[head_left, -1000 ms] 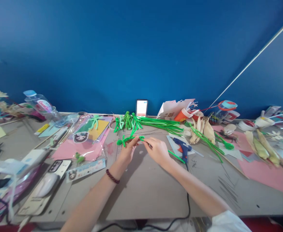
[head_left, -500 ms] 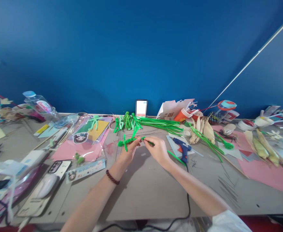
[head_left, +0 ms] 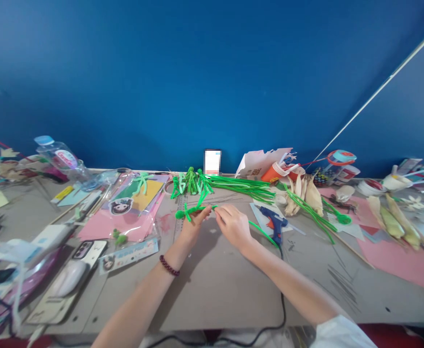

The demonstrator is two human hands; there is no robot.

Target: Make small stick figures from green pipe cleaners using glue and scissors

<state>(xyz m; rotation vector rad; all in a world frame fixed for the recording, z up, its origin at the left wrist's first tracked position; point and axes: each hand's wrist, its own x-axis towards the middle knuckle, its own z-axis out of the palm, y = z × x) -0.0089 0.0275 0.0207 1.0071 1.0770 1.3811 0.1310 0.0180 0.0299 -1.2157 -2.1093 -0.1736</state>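
Observation:
Between both hands, above the table's middle, is a small green pipe-cleaner figure [head_left: 187, 211] with a knobbed head and limbs sticking out. My left hand [head_left: 194, 226] pinches its body from below, with a dark beaded bracelet on that wrist. Fingers of my right hand [head_left: 231, 223] close on the figure's right end; the fingertips partly hide it. Just behind, several finished-looking green pipe-cleaner figures [head_left: 190, 182] stand in a row. To their right lies a bundle of loose green pipe cleaners [head_left: 244, 187].
A blue hot glue gun [head_left: 277, 223] lies to the right, its black cord running to the front edge. Dried corn husks [head_left: 311, 195] and pink paper [head_left: 400, 261] are farther right. At left are a phone [head_left: 88, 253], a white mouse [head_left: 70, 279] and a plastic bottle [head_left: 65, 159].
My right hand has turned slightly, its fingers rolling over the figure's right end. The figure's crossing limb now leans differently. My left hand stays nearly in place.

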